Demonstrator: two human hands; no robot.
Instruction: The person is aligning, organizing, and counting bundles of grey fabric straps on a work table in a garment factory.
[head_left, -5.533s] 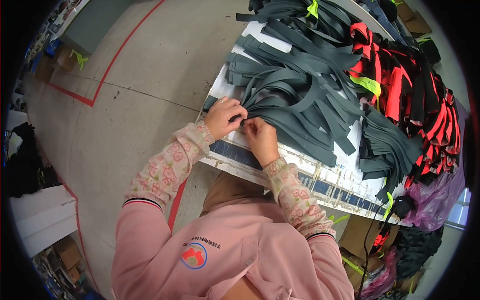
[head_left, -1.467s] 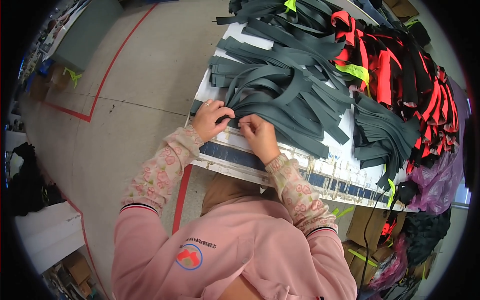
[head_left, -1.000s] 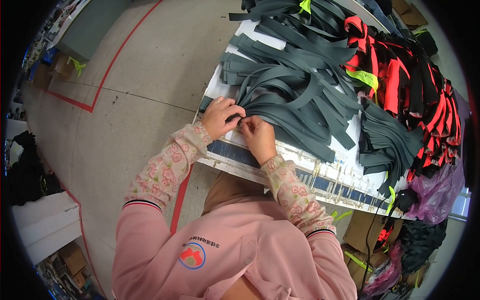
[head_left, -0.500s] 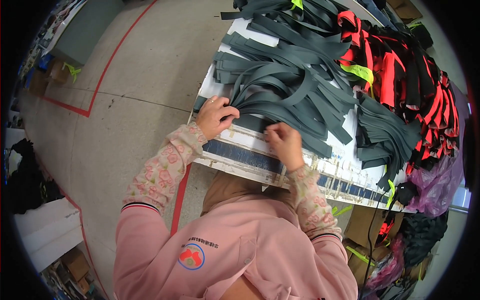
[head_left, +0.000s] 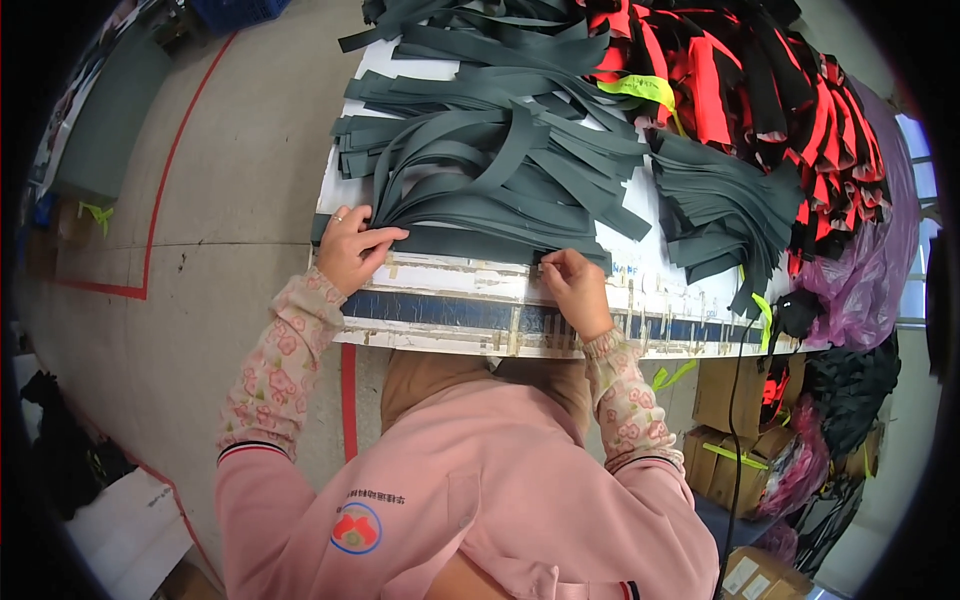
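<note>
Dark grey fabric strips [head_left: 470, 165] lie in loopy piles on a white-topped table. A flat grey strip [head_left: 455, 241] runs along the near side of the closest pile. My left hand [head_left: 350, 250] rests at the strip's left end, thumb stretched to the right and apart from the fingers, which touch the pile's edge. My right hand [head_left: 578, 292] is closed in a pinch at the strip's near edge, further right; the fingertips hide part of what they hold. Floral sleeve covers are on both forearms.
Another fanned bundle of grey strips [head_left: 715, 200] lies to the right. Beyond it are heaped red-and-black fabric pieces [head_left: 710, 90] with a yellow-green tag [head_left: 640, 88]. The table's worn, taped front edge [head_left: 450, 310] is close to my body. Cardboard boxes [head_left: 735, 400] and a black cable [head_left: 738, 450] are at the right.
The view has shifted, so the table appears further left and higher. My left thumb has stretched out from a more curled hand. My right hand keeps its pinch near the strip's edge.
</note>
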